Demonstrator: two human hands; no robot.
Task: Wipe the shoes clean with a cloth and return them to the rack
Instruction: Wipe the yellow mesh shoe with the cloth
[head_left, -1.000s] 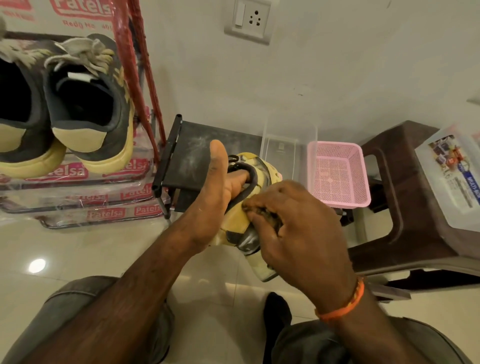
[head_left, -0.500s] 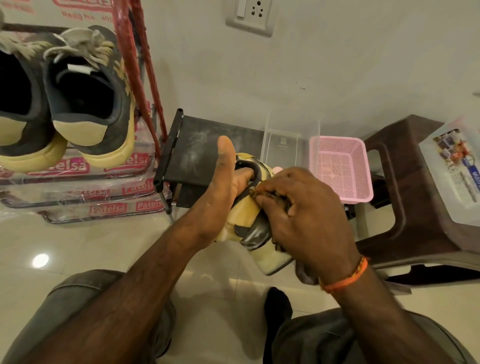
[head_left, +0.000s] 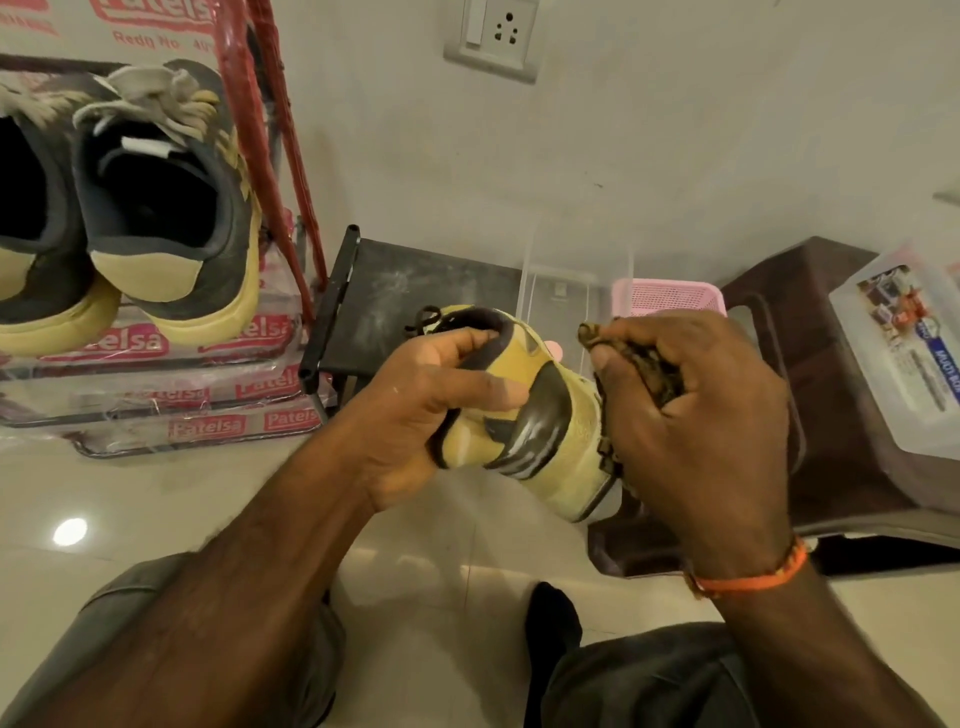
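Holding: left hand (head_left: 415, 410) grips yellow shoe (head_left: 540, 415) at the dark collar, thumb laid over the rim, fingers curled around the heel part.
Wiping: right hand (head_left: 696, 415) is closed around a dark cloth (head_left: 644, 364), bunched betw. fingers and thumb, pressed on the right side of the shoe.
Shoe pos.: in the air, above the floor (head_left: 156, 493), in front of the knees, sole edge toward lower right.
Rack (head_left: 270, 156): upper left, red frame, shelves w. plastic wrap and red labels.
On rack: pair of dark shoes (head_left: 156, 218) w. yellow soles, heels toward camera, side by side.
Behind hands: black stand (head_left: 395, 280), pink basket (head_left: 665, 296) just beside it.
Right: brown stool (head_left: 810, 322) w. clear plastic box (head_left: 904, 343) on top.
Wrist: orange band (head_left: 753, 577) on right arm.
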